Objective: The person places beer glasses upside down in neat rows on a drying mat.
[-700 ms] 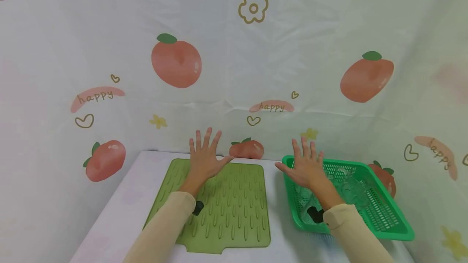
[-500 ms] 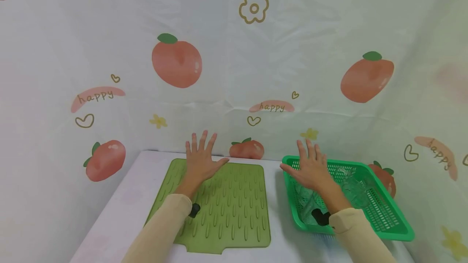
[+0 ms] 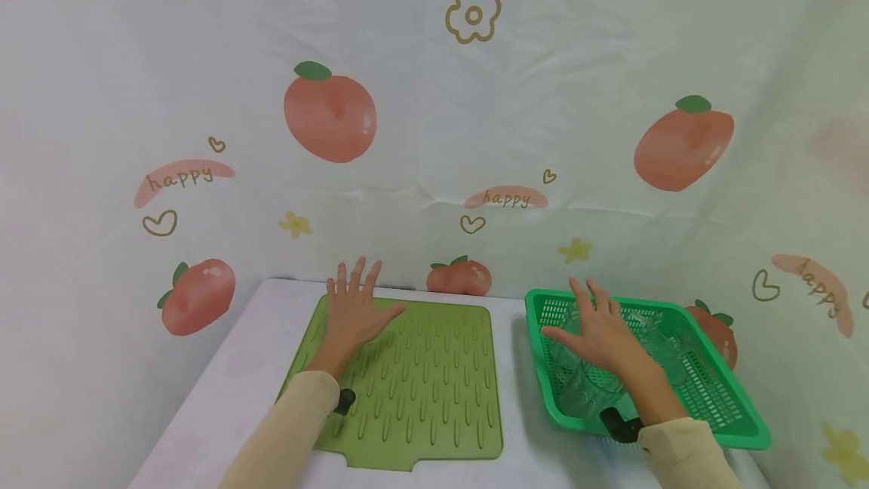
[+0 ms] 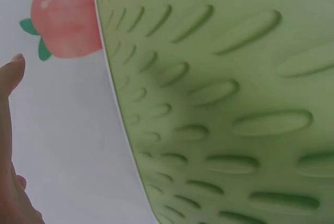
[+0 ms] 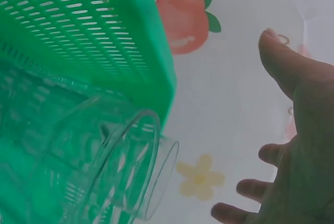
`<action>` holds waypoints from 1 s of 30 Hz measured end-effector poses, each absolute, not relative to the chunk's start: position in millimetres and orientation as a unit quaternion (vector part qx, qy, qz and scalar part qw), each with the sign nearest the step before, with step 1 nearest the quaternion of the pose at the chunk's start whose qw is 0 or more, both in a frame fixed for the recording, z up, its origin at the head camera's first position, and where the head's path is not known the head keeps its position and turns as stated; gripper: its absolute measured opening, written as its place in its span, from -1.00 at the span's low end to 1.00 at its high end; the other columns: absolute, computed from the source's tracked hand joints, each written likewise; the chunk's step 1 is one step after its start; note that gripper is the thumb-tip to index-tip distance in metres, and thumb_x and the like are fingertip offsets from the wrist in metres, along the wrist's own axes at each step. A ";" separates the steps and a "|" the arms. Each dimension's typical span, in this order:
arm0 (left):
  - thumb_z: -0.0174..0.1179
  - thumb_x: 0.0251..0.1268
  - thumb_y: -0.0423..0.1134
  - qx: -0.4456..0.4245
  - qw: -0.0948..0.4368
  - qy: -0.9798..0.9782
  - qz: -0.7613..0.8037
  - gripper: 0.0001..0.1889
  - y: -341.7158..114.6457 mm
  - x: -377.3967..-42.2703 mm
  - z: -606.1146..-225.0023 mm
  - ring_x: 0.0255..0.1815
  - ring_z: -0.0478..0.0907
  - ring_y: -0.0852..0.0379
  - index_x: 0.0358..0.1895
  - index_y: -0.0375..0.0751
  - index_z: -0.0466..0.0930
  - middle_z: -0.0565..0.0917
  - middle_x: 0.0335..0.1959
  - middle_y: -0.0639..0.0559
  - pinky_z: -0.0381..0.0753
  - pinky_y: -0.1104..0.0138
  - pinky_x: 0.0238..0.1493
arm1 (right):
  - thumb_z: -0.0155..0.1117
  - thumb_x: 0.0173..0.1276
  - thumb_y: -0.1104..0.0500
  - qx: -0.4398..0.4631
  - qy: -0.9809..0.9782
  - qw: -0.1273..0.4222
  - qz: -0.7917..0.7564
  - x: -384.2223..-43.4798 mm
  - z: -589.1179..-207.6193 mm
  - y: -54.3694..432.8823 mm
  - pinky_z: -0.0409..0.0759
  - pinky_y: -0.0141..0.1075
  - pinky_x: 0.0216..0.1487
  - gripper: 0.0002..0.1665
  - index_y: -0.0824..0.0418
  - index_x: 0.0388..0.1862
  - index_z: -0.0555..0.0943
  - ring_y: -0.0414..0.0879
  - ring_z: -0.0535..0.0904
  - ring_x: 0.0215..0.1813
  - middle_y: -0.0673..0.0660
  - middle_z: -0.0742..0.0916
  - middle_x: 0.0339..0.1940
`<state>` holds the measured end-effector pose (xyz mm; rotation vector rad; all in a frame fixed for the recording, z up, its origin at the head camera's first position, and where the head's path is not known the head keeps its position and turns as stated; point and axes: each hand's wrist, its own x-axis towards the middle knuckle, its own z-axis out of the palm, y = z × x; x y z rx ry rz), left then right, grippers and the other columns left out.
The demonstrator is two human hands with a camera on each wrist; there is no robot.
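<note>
My left hand point(image 3: 353, 319) hovers over the far left part of a green ridged draining mat point(image 3: 434, 383), fingers spread and holding nothing. To the right, my right hand point(image 3: 600, 334) is above a green plastic basket point(image 3: 736, 440), its fingers loosely bent and its thumb held apart. Clear drinking glasses point(image 5: 104, 161) lie in the basket, below the right hand and partly hidden by it in the head view. In the left wrist view, only an edge of the left hand point(image 4: 8, 145) shows, beside the mat.
Mat and basket sit side by side on a white-covered table point(image 3: 231, 376), with a narrow strip of cloth between them. Behind the table hangs a white curtain point(image 3: 407, 134) printed with peaches and flowers. A black wrist mount point(image 3: 619, 425) sits at the right cuff.
Both hands have come lower and nearer. The left has drifted leftward over the mat, the right has shifted rightward over the basket, its fingers now more bent.
</note>
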<state>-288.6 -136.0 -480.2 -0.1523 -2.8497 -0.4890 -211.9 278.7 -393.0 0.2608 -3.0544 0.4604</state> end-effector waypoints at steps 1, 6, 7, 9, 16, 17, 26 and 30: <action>0.19 0.20 0.46 -0.051 0.120 -0.978 -0.166 0.08 -137.8 -288.5 -481.8 0.70 -0.26 -0.43 0.68 0.08 -0.04 -0.06 0.71 -0.18 -0.20 -0.37 0.60 | 0.26 0.34 -0.42 0.083 -0.985 0.020 0.151 -209.9 -393.1 280.8 0.36 0.54 0.19 0.29 0.27 0.69 -0.10 0.68 0.09 0.47 0.54 0.05 0.62; 0.20 0.22 0.45 -0.038 0.098 -0.980 -0.170 0.09 -146.5 -286.6 -488.5 0.70 -0.32 -0.44 0.68 0.06 -0.07 -0.07 0.71 -0.19 -0.21 -0.38 0.60 | 0.32 0.32 -0.38 0.088 -0.984 0.025 0.152 -201.9 -396.0 291.6 0.40 0.54 0.11 0.29 0.29 0.67 -0.07 0.75 0.15 0.39 0.56 0.10 0.58; 0.20 0.22 0.45 -0.036 0.096 -0.980 -0.171 0.09 -148.3 -285.9 -489.4 0.69 -0.31 -0.45 0.68 0.05 -0.06 -0.06 0.71 -0.20 -0.20 -0.39 0.59 | 0.33 0.32 -0.37 0.092 -0.984 0.028 0.150 -200.7 -397.0 293.6 0.37 0.55 0.13 0.29 0.29 0.67 -0.07 0.77 0.16 0.37 0.57 0.12 0.58; 0.23 0.22 0.43 -0.032 0.094 -0.979 -0.176 0.08 -152.0 -284.9 -492.1 0.69 -0.28 -0.47 0.68 0.03 -0.03 -0.04 0.71 -0.22 -0.18 -0.40 0.58 | 0.34 0.30 -0.37 0.092 -0.984 0.029 0.149 -197.3 -398.9 296.9 0.32 0.58 0.18 0.28 0.29 0.66 -0.04 0.79 0.14 0.38 0.58 0.14 0.56; 0.26 0.17 0.42 -0.019 0.099 -0.979 -0.176 0.09 -169.2 -285.1 -505.6 0.66 -0.16 -0.50 0.66 0.00 0.02 0.04 0.68 -0.24 -0.08 -0.42 0.55 | 0.36 0.27 -0.40 0.084 -0.985 0.016 0.151 -184.6 -402.2 307.3 0.33 0.57 0.16 0.29 0.31 0.65 0.02 0.75 0.17 0.38 0.62 0.26 0.46; 0.27 0.17 0.41 -0.018 0.097 -0.979 -0.178 0.09 -171.6 -284.9 -507.2 0.66 -0.16 -0.51 0.66 -0.01 0.01 0.04 0.68 -0.25 -0.08 -0.43 0.55 | 0.35 0.26 -0.41 0.082 -0.985 0.012 0.150 -182.9 -402.1 308.6 0.38 0.54 0.12 0.29 0.30 0.65 0.03 0.73 0.19 0.37 0.61 0.27 0.45; 0.23 0.18 0.43 0.009 0.044 -0.979 -0.197 0.11 -189.1 -279.5 -518.6 0.64 -0.15 -0.54 0.67 -0.01 -0.04 -0.01 0.67 -0.30 -0.09 -0.51 0.48 | 0.40 0.23 -0.39 0.078 -0.985 0.007 0.157 -173.3 -405.6 316.5 0.53 0.35 -0.02 0.19 0.37 0.53 0.23 0.60 0.35 0.26 0.57 0.41 0.31; 0.22 0.15 0.46 0.019 0.021 -0.976 -0.215 0.14 -196.7 -275.2 -523.0 0.63 -0.17 -0.57 0.67 -0.04 -0.04 -0.02 0.67 -0.33 -0.12 -0.55 0.45 | 0.43 0.20 -0.38 0.074 -0.984 -0.002 0.164 -172.6 -408.1 318.6 0.54 0.31 -0.05 0.12 0.37 0.43 0.33 0.56 0.41 0.21 0.55 0.47 0.26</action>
